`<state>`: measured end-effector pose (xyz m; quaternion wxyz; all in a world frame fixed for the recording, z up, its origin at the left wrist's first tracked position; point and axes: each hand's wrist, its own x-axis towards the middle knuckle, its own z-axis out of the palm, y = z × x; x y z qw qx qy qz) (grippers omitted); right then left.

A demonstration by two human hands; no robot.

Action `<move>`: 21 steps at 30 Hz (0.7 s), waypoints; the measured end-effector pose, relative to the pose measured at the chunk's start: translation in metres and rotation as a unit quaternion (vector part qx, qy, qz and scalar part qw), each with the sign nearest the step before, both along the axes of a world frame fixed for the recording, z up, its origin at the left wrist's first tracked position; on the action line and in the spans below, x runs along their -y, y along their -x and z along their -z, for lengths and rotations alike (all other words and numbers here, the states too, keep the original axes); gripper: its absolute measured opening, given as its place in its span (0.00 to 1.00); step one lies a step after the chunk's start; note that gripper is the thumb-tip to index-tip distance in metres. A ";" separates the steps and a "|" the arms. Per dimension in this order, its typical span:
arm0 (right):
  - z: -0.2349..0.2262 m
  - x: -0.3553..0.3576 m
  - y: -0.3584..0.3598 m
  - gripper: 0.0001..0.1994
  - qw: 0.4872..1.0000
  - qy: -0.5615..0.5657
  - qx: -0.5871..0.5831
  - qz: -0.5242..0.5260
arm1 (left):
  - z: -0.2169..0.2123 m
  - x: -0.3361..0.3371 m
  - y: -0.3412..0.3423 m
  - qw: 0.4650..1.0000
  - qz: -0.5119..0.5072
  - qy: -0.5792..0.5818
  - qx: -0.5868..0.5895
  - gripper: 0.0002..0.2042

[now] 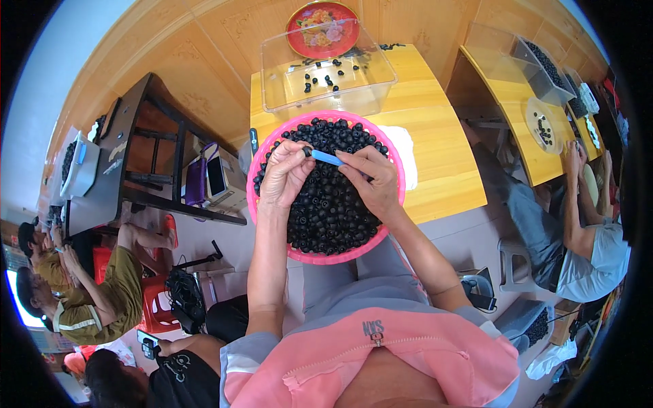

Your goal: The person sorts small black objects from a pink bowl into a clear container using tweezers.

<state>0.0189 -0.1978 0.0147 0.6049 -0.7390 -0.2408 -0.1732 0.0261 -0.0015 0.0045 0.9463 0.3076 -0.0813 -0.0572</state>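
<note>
My left hand [286, 178] pinches a small round black part [307, 151] between thumb and fingertips. In my right hand [373, 182] is a slim tool with a light blue handle [328, 158], its far end meeting the black part. The tool's tip is hidden at the part. Both hands are above a pink plastic basket [325, 259] heaped with black round parts [330, 211], several of which show a hole. The basket is in front of me, at the table's near edge and above my lap.
On the yellow wooden table [445, 156], a clear plastic box [272, 85] holds several black parts. Behind it leans a red floral tray [321, 42]. White cloth [403, 146] lies right of the basket. People sit at a dark table [102, 183] on the left and another yellow table [513, 126] on the right.
</note>
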 end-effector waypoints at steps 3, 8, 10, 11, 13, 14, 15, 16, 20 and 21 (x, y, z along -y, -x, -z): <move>0.001 0.000 0.000 0.13 1.000 0.001 0.002 0.000 | 0.001 -0.001 0.000 1.000 0.002 -0.003 -0.003 0.05; 0.000 0.000 0.001 0.13 1.000 0.007 0.004 0.004 | 0.001 -0.002 0.000 1.000 0.000 -0.007 -0.004 0.05; 0.000 -0.001 0.001 0.14 1.000 0.006 0.010 0.013 | 0.002 -0.003 0.000 1.000 0.002 -0.006 -0.002 0.05; 0.001 -0.002 0.001 0.14 1.000 0.006 0.010 0.013 | 0.001 -0.003 0.000 1.000 0.004 -0.002 -0.007 0.05; 0.001 -0.002 0.001 0.14 1.000 0.002 0.013 0.013 | 0.001 -0.003 0.000 1.000 0.007 0.001 -0.011 0.05; 0.001 -0.002 0.001 0.14 1.000 0.002 0.014 0.014 | 0.000 -0.003 0.001 1.000 0.014 0.010 -0.011 0.05; 0.001 -0.002 0.001 0.14 1.000 0.003 0.017 0.013 | 0.000 -0.003 0.001 1.000 0.021 0.018 -0.012 0.05; 0.001 -0.003 0.001 0.14 1.000 0.005 0.020 0.013 | -0.001 -0.003 0.001 1.000 0.021 0.018 -0.012 0.05; 0.001 -0.003 0.000 0.14 1.000 0.004 0.025 0.014 | 0.001 -0.005 -0.001 0.999 0.037 0.023 -0.007 0.05; 0.000 -0.003 0.001 0.14 1.000 0.004 0.025 0.012 | 0.001 -0.006 -0.001 0.999 0.036 0.022 -0.007 0.05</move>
